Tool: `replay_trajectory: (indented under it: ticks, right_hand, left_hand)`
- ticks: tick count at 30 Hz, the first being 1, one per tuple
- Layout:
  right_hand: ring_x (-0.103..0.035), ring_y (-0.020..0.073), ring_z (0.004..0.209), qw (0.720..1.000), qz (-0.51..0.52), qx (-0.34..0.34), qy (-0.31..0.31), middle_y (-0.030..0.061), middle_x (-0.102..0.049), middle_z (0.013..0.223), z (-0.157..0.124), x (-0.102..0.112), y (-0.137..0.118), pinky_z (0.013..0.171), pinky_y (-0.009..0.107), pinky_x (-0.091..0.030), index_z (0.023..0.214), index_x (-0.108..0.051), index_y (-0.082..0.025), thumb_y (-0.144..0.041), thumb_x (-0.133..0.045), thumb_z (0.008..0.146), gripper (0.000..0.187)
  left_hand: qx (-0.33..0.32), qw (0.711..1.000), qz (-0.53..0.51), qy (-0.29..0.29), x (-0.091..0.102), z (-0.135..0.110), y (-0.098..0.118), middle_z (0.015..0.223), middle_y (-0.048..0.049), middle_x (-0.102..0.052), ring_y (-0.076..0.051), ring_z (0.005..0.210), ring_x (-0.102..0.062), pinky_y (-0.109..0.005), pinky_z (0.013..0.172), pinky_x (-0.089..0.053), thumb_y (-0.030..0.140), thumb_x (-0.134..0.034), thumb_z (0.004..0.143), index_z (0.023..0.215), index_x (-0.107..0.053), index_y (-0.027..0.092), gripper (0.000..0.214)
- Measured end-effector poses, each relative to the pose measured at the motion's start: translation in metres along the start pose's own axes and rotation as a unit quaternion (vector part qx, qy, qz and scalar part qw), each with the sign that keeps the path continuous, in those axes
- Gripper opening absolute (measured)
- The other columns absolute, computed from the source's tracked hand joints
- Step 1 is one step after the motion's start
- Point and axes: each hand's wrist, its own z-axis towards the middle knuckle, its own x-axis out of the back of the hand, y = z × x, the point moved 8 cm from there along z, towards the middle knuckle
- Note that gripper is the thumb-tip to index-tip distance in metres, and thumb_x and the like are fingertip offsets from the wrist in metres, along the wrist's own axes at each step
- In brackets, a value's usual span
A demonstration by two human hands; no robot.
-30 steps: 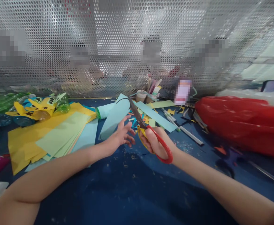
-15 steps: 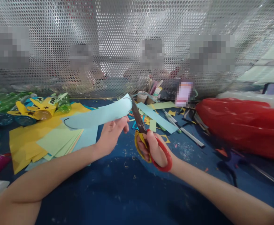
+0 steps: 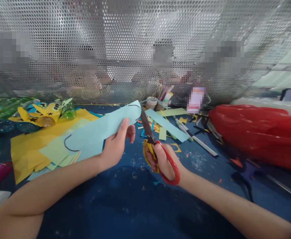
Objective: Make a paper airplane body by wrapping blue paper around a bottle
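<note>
One light-blue paper strip (image 3: 105,125) is pinched by the left hand (image 3: 115,146); at right, scissors (image 3: 147,126) are gripped by right hand (image 3: 165,162), fingers curled.

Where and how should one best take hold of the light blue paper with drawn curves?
Probably pinch the light blue paper by its near long edge, between the curved lines, coming from the near side, thumb on top: it is a long thin strip, and the scissor blades stand beside its right end.
</note>
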Motion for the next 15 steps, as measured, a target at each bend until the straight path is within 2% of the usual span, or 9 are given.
replay_trajectory:
  ticks: [4,6,8,10,15]
  right_hand:
    - [-0.041,0.0086,0.036,1.000,0.011,-0.015,0.009,-0.0039,-0.039,0.045,-0.001,-0.001,0.002,0.040,0.025,-0.042,0.055,-0.040,-0.022,-0.069,-0.034,0.086,0.057]
    - [-0.040,0.0085,0.036,1.000,0.012,-0.007,0.003,-0.0041,-0.040,0.045,-0.002,-0.003,0.002,0.040,0.025,-0.042,0.056,-0.041,-0.022,-0.072,-0.033,0.085,0.058]
    - [-0.041,0.0084,0.036,1.000,0.008,0.001,0.000,-0.0040,-0.041,0.045,-0.002,-0.003,0.002,0.041,0.025,-0.043,0.057,-0.041,-0.022,-0.074,-0.032,0.084,0.059]
    - [-0.041,0.0084,0.037,1.000,0.002,-0.002,0.000,-0.0038,-0.041,0.046,-0.003,-0.003,0.004,0.041,0.025,-0.043,0.057,-0.040,-0.022,-0.075,-0.032,0.083,0.060]
    - [-0.043,0.0095,0.037,0.999,-0.030,-0.025,-0.012,-0.0038,-0.041,0.044,-0.003,-0.005,0.007,0.041,0.025,-0.042,0.057,-0.039,-0.022,-0.074,-0.035,0.083,0.057]
  left_hand:
    - [0.023,0.999,-0.046,-0.010,-0.005,-0.004,-0.002,0.064,0.0011,-0.047,-0.011,0.057,-0.044,-0.026,0.057,-0.040,0.064,-0.046,0.085,0.067,-0.053,0.019,0.049]
    - [0.020,0.997,-0.042,-0.053,-0.011,-0.004,-0.002,0.064,0.0013,-0.047,-0.012,0.058,-0.045,-0.026,0.059,-0.041,0.066,-0.046,0.083,0.069,-0.053,0.019,0.050]
    - [0.005,0.994,-0.007,-0.106,-0.015,-0.003,-0.001,0.065,0.0006,-0.049,-0.013,0.062,-0.047,-0.027,0.063,-0.042,0.068,-0.048,0.081,0.070,-0.054,0.020,0.050]
    - [-0.011,0.990,0.032,-0.135,-0.015,-0.001,-0.002,0.067,-0.0005,-0.052,-0.015,0.065,-0.049,-0.029,0.066,-0.044,0.067,-0.048,0.082,0.072,-0.055,0.020,0.048]
    - [-0.010,0.987,0.090,-0.130,-0.006,0.001,-0.010,0.068,-0.0013,-0.055,-0.018,0.072,-0.054,-0.032,0.075,-0.046,0.062,-0.047,0.086,0.074,-0.055,0.022,0.043]
